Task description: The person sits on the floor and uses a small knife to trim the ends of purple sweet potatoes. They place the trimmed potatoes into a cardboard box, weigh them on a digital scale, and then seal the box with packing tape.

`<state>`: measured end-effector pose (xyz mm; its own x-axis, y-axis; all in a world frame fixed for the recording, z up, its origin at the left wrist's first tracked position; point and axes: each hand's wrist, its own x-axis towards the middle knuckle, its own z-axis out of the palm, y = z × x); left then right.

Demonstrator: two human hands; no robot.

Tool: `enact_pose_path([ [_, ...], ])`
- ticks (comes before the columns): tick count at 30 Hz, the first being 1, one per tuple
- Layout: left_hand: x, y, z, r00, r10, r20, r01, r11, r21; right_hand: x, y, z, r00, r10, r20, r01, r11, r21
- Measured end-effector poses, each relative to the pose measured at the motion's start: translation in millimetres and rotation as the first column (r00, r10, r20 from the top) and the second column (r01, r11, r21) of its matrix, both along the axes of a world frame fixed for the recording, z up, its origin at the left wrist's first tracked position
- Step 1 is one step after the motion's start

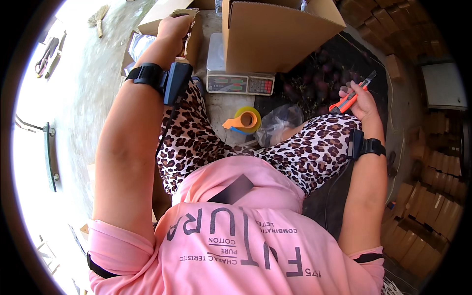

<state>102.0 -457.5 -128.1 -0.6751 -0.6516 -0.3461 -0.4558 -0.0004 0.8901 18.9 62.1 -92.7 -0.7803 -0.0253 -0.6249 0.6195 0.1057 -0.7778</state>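
My left hand (175, 29) reaches to the top left, over the opening of a small cardboard box (194, 35); its fingertips are largely hidden. In my right hand (363, 101) is an orange utility knife (344, 103), its blade pointing up and away. A digital scale (239, 84) stands before me, and a large open cardboard box (273, 40) rests on it, hiding part of its platform. Between my legs lie an orange tape dispenser (236, 122) and a roll of yellowish tape (252, 110), close against each other. Beside them is a clear plastic bag (285, 120).
Dark purple round fruits (317, 79) lie on a black sheet right of the scale. Another carton with white plastic (142, 44) inside stands by my left forearm. Stacked cartons (424, 206) line the right side. A straw hand broom (99, 20) lies at the far left.
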Motion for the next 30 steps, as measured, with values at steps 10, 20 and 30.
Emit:
enact_pose_path([
  [10, 0.7, 10.5, 13.6, 0.995, -0.09, 0.04, 0.091, 0.996, -0.005, -4.1, 7.6, -10.2, 0.997, -0.044, -0.07, 0.041, 0.998, -0.048],
  [20, 8.7, 30.4, 40.2, 0.99, -0.096, -0.105, 0.097, 0.995, 0.003, 7.6, -17.6, 7.4, 0.951, 0.299, -0.075, -0.299, 0.954, 0.004],
  [30, 5.0, 66.2, 116.4, 0.904, 0.042, -0.425, -0.024, 0.999, 0.049, 35.4, -73.9, 81.2, 0.9, -0.22, -0.377, 0.126, 0.958, -0.258],
])
